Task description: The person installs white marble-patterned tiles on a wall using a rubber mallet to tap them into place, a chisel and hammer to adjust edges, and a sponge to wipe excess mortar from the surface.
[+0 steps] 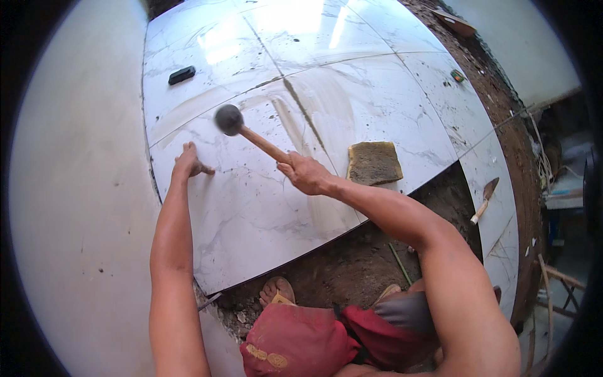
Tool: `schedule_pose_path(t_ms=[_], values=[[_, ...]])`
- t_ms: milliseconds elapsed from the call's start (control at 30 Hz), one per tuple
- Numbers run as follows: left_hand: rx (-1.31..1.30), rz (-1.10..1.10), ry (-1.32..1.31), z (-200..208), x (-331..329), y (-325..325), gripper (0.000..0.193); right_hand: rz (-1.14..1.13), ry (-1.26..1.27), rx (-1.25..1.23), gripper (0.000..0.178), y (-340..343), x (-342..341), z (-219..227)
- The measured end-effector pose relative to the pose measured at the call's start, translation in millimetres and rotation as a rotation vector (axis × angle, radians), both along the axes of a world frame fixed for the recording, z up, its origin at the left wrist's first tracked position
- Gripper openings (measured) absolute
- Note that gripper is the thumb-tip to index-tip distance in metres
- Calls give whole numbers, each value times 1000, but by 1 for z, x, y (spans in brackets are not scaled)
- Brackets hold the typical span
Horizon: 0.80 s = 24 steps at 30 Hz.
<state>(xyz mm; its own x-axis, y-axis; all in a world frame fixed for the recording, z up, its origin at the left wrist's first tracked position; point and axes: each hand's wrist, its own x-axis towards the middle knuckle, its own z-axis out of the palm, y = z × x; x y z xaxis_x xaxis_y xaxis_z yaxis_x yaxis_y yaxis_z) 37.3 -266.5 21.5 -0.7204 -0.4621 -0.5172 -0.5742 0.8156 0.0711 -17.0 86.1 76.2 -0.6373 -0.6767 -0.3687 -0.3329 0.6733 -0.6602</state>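
My right hand (307, 173) is closed round the wooden handle of a rubber mallet (230, 119). The mallet's dark round head is over the white marbled floor tile (251, 213), near its upper left part; whether it touches the tile I cannot tell. To the left, my left hand (192, 162) rests on the same tile close to the wall, fingers and thumb spread, holding nothing. A dirty yellow-brown sponge (374, 163) lies on the tiles to the right of my right hand.
Bare dark soil (333, 264) borders the tile's near edge, where my sandalled feet are. A trowel (485, 200) lies on tiles at the right. A black oblong object (181, 75) sits farther up near the left wall (88, 188). A small green-orange thing (457, 76) lies far right.
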Motion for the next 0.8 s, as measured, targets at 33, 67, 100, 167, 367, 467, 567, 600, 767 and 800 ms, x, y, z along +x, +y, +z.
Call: schedule_pose_path(t_ms=[33,67,100,167,367,467,567,600,767,800], values=[[-13,9,-2,4,-2,-6,136,-4,-15,-39,41,-5,7,22],[-16,22,-6,5,-3,-5,136,-5,-33,-67,41,0,13,33],[-14,30,-20,4,-1,-1,135,18,-39,-33,42,14,22,27],[-9,16,35,1,-2,3,133,64,-18,34,43,42,27,17],[33,-54,149,-18,20,-29,124,89,-37,-139,36,30,54,48],[-97,100,289,-37,40,-21,125,140,17,-256,34,39,68,41],[-79,158,354,-41,51,-21,126,202,128,-219,34,25,63,16],[-22,149,328,-34,48,-19,126,212,141,-67,34,25,56,-1],[118,180,257,-5,61,-20,132,145,153,-207,31,-5,45,29],[118,170,232,-9,62,-19,132,126,131,-235,31,-5,46,24]])
